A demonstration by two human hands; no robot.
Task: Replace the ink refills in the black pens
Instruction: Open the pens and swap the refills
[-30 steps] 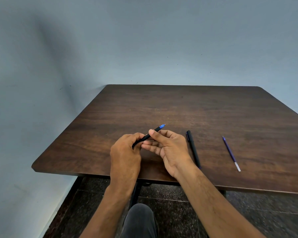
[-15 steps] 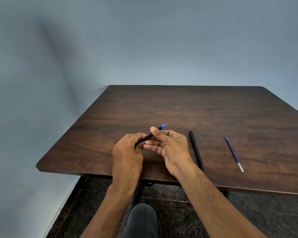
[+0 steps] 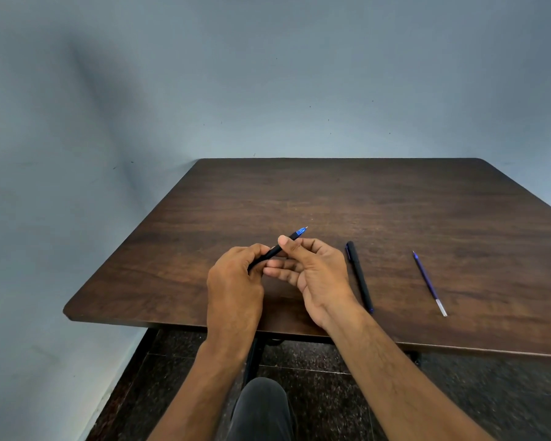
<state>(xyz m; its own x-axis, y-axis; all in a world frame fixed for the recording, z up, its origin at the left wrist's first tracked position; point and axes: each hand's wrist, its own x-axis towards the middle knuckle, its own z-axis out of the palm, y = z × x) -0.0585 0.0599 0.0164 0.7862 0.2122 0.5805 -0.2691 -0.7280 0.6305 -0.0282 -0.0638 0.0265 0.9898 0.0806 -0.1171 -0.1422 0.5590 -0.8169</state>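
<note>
Both hands over the near middle of the table [image 3: 395,198], joined on one black pen [image 3: 275,249]. Left hand [image 3: 234,281] curled round the pen's rear end, back of the hand up, barrel hidden inside the fist. Right hand [image 3: 312,268] palm up, thumb pressing the barrel near the front against the curled forefinger, other fingers loosely bent beneath. Pen slanted up and away to the right, blue tip [image 3: 301,231] poking out past the right thumb, clear of the tabletop.

Just right of the right hand, second pen [image 3: 359,276] flat on the wood, black, lengthwise from far to near, a trace of blue at its near end. Farther right, well apart from it, refill [image 3: 429,283] lying loose: thin, blue-violet, pale clear section at the near end, point toward the far side.

Against the frames from a second and half a second ago: same grip on both ends, same slant of the pen, blue tip showing the same amount. Second pen and refill unmoved on the table. Only a slight shift of the view, table edge sitting a little differently in frame.

Below the near edge: dark speckled floor [image 3: 331,393], black table leg [image 3: 252,361], a knee [image 3: 261,409] in dark grey cloth. Behind, plain blue-grey wall [image 3: 268,74].
</note>
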